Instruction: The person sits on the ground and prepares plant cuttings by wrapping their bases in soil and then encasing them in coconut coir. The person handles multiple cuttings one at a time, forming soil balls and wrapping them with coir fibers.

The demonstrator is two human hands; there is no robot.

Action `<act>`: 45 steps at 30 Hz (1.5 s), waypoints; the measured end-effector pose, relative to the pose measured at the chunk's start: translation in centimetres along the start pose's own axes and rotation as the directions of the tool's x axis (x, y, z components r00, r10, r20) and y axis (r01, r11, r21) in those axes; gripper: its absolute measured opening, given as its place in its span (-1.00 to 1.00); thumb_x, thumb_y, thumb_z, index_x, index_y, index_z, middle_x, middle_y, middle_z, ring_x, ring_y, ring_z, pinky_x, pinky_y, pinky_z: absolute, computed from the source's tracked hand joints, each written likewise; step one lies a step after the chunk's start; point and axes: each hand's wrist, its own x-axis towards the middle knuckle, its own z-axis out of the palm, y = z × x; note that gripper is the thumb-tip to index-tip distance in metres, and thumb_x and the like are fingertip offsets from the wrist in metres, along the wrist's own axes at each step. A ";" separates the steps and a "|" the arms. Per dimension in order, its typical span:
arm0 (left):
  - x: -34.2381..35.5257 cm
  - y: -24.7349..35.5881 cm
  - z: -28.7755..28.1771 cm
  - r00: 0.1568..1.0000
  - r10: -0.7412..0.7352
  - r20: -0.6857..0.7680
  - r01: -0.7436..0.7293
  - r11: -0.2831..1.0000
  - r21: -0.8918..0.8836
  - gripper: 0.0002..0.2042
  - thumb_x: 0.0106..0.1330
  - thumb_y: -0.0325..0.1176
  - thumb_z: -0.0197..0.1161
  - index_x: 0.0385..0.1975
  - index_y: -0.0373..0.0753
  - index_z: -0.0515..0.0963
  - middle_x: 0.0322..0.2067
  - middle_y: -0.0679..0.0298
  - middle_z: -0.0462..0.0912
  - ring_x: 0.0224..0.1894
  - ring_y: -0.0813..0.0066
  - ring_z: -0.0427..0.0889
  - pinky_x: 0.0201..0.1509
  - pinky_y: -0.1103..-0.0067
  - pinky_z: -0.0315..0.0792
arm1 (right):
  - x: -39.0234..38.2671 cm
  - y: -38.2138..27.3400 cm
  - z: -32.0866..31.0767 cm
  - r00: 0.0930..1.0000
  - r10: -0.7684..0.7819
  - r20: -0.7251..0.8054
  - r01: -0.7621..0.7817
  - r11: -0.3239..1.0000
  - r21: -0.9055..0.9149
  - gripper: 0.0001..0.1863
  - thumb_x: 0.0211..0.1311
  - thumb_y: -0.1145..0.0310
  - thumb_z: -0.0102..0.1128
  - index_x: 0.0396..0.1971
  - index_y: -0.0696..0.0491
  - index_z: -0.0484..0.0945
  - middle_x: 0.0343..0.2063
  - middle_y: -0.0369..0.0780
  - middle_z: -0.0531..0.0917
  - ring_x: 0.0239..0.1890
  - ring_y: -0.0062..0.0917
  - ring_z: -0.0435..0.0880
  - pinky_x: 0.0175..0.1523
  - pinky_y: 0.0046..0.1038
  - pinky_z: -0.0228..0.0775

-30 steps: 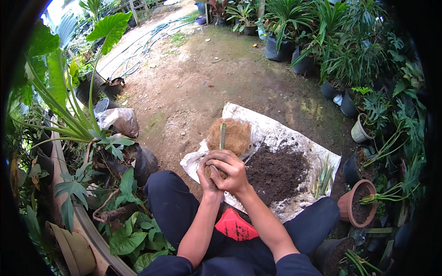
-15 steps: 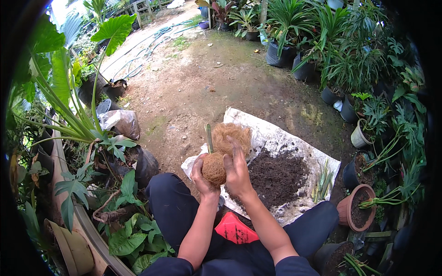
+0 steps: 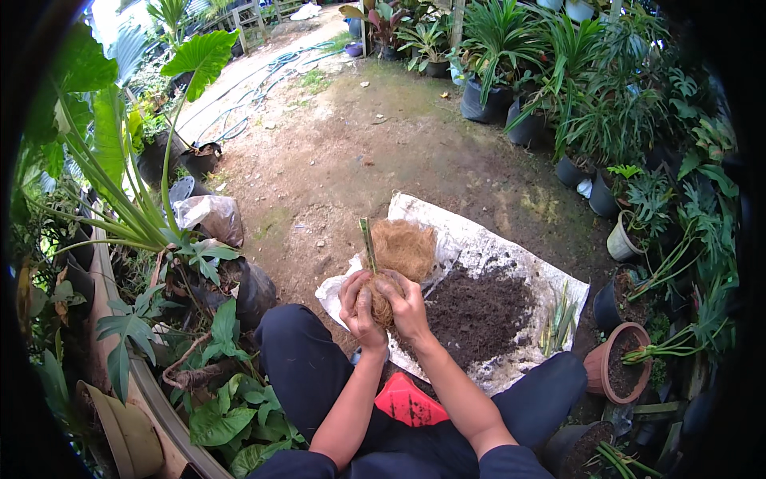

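Observation:
Between my cupped hands sits a ball of brown coconut fibre (image 3: pixel 382 310), with a stiff green leaf cutting (image 3: pixel 368 243) standing up out of its top. My left hand (image 3: pixel 359 307) wraps the ball from the left, fingers bent over it. From the other side my right hand (image 3: pixel 408 310) presses round it, its fingers curled over the upper part. Just beyond lies a loose heap of coconut fibre (image 3: pixel 408 242) on a white sack (image 3: pixel 424 211). To the right, dark soil (image 3: pixel 479 311) is spread over the sack, and several leaf cuttings (image 3: pixel 562 319) lie at its right end.
A red plastic piece (image 3: pixel 409 401) speckled with soil is between my legs. Potted plants line the right side, including a terracotta-coloured pot (image 3: pixel 610 363). Large-leaved plants and a plastic bag (image 3: pixel 209 215) stand at left. A hose (image 3: pixel 255 96) lies on the ground farther off.
My right hand, earlier held flatter with fingers raised, has curled onto the fibre ball. Both hands now close round it and cover more of it. The leaf cutting leans slightly more.

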 end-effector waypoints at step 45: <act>-0.8 -0.3 2.3 0.981 0.180 0.071 -0.193 0.933 0.303 -0.64 0.43 -0.34 0.09 0.14 -0.41 0.47 0.24 0.02 0.38 0.28 0.27 0.37 0.35 0.41 0.23 | -0.1 0.7 -1.3 0.926 -0.297 -0.234 0.216 0.923 -0.319 -0.59 0.09 0.26 0.32 -0.17 0.31 0.64 -0.20 0.05 0.71 -0.09 -0.20 0.73 0.07 -0.31 0.49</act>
